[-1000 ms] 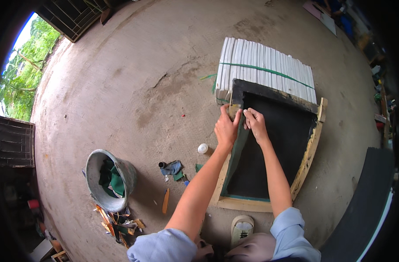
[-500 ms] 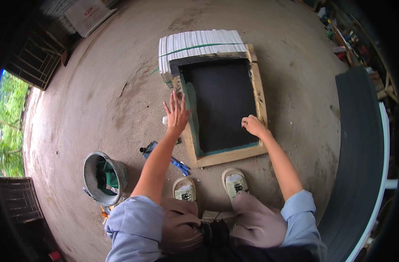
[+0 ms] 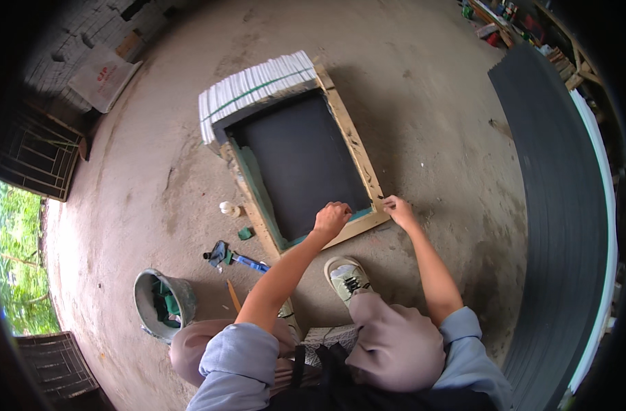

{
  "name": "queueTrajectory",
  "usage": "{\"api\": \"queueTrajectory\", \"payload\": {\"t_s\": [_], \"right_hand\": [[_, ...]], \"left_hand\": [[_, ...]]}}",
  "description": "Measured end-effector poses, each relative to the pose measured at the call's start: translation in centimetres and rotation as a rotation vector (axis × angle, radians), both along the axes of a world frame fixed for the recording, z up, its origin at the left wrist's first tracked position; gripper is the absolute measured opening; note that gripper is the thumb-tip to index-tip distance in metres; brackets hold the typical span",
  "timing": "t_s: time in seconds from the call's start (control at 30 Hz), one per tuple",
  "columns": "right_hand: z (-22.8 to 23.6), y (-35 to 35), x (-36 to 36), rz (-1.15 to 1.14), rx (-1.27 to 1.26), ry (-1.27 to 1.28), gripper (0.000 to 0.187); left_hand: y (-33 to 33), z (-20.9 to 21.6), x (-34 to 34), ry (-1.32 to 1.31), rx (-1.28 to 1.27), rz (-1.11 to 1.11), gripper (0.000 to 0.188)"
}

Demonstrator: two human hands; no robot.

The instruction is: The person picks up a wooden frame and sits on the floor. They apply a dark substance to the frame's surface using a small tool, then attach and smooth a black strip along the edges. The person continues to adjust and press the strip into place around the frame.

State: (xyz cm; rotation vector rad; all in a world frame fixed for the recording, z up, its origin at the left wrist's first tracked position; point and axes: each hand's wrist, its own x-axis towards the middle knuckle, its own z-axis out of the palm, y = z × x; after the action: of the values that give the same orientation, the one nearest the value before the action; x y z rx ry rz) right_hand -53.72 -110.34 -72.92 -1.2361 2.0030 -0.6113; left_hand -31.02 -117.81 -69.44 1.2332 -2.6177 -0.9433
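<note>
A wooden frame [image 3: 350,137] with a dark panel [image 3: 299,161] set inside it lies in front of me, its far end against a strapped stack of white strips [image 3: 258,85]. Greenish edging shows along the panel's left and near sides. My left hand [image 3: 333,218] is over the panel's near part, fingers curled; whatever they may hold is hidden. At the frame's near right corner is my right hand [image 3: 399,209], thumb and fingers pinched together. A small dark bit shows by those fingertips, too small to name.
Left of the frame lie a small white object [image 3: 229,209], a green scrap [image 3: 246,233] and a blue-handled tool [image 3: 248,262]. A grey bucket [image 3: 145,288] holding green pieces stands nearer me. Long dark sheets [image 3: 559,171] run along the right. A pale sack [image 3: 102,79] leans at the back left.
My left hand has left the frame's left side and moved right, its spread fingers now curled. My right hand has shifted to the near right corner. The view has turned, tilting the frame.
</note>
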Motion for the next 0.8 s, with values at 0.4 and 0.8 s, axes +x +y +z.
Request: {"api": "queueTrajectory", "payload": {"t_s": [0.4, 0.8], "right_hand": [[-4.3, 0.5, 0.2, -0.149, -0.189, -0.129, 0.023], [-4.4, 0.1, 0.2, -0.142, -0.242, -0.116, 0.019]], "left_hand": [[-0.2, -5.8, -7.9, -0.026, 0.206, 0.134, 0.025], [0.7, -6.0, -9.5, -0.026, 0.111, 0.138, 0.029]]}}
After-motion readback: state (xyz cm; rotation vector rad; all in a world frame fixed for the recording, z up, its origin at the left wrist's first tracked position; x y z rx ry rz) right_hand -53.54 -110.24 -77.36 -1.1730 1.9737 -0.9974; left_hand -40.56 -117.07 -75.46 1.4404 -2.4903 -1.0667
